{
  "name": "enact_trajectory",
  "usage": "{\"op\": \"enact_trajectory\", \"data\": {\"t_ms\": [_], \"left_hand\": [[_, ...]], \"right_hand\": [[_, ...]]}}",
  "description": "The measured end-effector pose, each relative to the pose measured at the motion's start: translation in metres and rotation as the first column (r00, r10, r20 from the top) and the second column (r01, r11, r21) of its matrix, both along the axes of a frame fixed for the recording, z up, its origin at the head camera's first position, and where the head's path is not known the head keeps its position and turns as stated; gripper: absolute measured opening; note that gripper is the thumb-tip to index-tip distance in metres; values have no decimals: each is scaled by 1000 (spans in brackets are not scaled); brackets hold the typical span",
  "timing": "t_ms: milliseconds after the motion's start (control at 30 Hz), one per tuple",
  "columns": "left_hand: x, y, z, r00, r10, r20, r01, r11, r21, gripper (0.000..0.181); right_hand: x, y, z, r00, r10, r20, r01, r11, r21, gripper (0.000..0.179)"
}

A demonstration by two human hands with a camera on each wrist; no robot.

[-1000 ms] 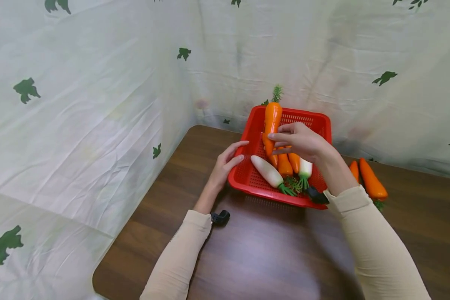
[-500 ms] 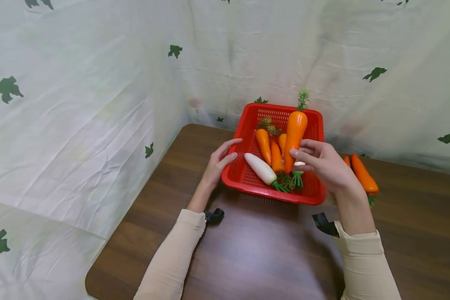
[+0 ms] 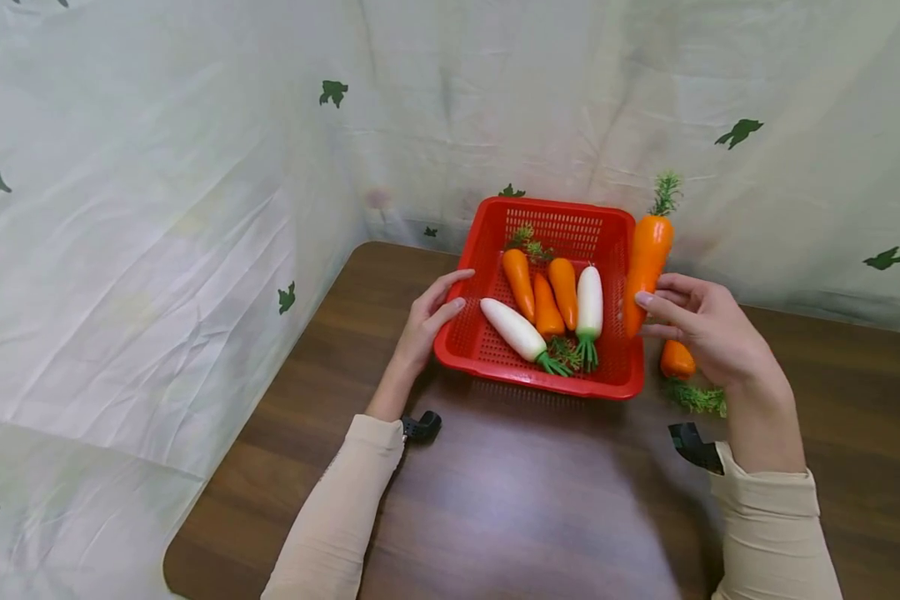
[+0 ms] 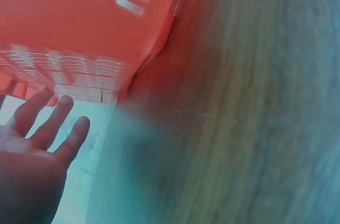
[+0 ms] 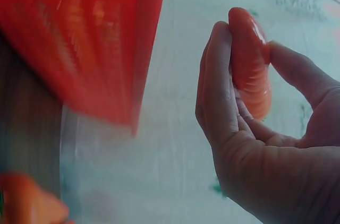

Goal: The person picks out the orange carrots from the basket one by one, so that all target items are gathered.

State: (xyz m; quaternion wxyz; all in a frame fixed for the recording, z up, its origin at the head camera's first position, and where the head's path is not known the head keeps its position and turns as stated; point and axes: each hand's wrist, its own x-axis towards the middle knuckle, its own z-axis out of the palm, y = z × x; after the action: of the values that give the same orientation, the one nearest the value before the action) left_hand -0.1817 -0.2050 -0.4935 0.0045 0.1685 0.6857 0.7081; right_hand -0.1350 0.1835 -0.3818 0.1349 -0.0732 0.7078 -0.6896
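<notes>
My right hand [image 3: 708, 325] pinches a large orange carrot [image 3: 651, 250] between thumb and fingers, leafy top upward, just over the right rim of the red basket [image 3: 540, 382]. The right wrist view shows the same carrot [image 5: 251, 65] held up beside the basket's wall [image 5: 106, 49]. At the basket's left rim, my left hand [image 3: 423, 321] rests with its fingers spread. Straight fingers [image 4: 50, 123] appear near the basket's side in the left wrist view; whether they touch is unclear. Inside the basket lie a white radish [image 3: 513, 329], a second white radish [image 3: 589, 304] and three carrots [image 3: 547, 307].
On the wooden table [image 3: 495, 492], another carrot [image 3: 677, 360] with green leaves lies right of the basket, partly behind my right hand. Pale cloth [image 3: 540, 92] with green leaf shapes hangs behind and to the left of the table.
My right hand has carried the large carrot from above the basket's middle out to its right rim, uncovering the vegetables inside. My left hand stays at the left rim.
</notes>
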Motion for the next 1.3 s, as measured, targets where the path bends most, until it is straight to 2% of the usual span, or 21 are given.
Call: {"op": "enact_trajectory", "data": {"t_ms": [67,233,467,733,800,967,1033,1133,1233,1300], "left_hand": [[0,1,1,1000,-1,5,1,1000,-1,46],[0,1,2,1000,10,1,-10,1000,-6,46],[-1,-3,3,1000,1,-10,-1,1000,5,47],[0,0,1,1000,-9,5,9,1000,15,48],[0,0,0,1000,-9,10,9,1000,14,48],[0,0,0,1000,-10,10,10,1000,15,49],[0,0,0,1000,-8,3,8,1000,14,47],[0,0,1,1000,-4,-1,4,1000,6,47],[0,0,1,1000,0,-5,0,1000,0,46],[-1,0,0,1000,2,-4,-2,1000,-1,46]], "right_hand": [[1,16,-3,1000,-12,2,12,1000,-10,31],[3,52,-14,998,-55,37,52,996,79,35],[8,86,-32,991,-116,63,107,987,123,27],[4,96,-46,987,-158,39,134,922,363,53],[5,101,-48,984,-172,48,142,919,367,52],[7,124,-50,969,-239,64,207,925,318,30],[8,134,-51,961,-265,78,228,920,318,28],[10,149,-53,950,-287,120,224,898,378,45],[12,160,-57,949,-276,152,166,848,503,70],[13,165,-61,951,-260,168,129,825,550,79]]}}
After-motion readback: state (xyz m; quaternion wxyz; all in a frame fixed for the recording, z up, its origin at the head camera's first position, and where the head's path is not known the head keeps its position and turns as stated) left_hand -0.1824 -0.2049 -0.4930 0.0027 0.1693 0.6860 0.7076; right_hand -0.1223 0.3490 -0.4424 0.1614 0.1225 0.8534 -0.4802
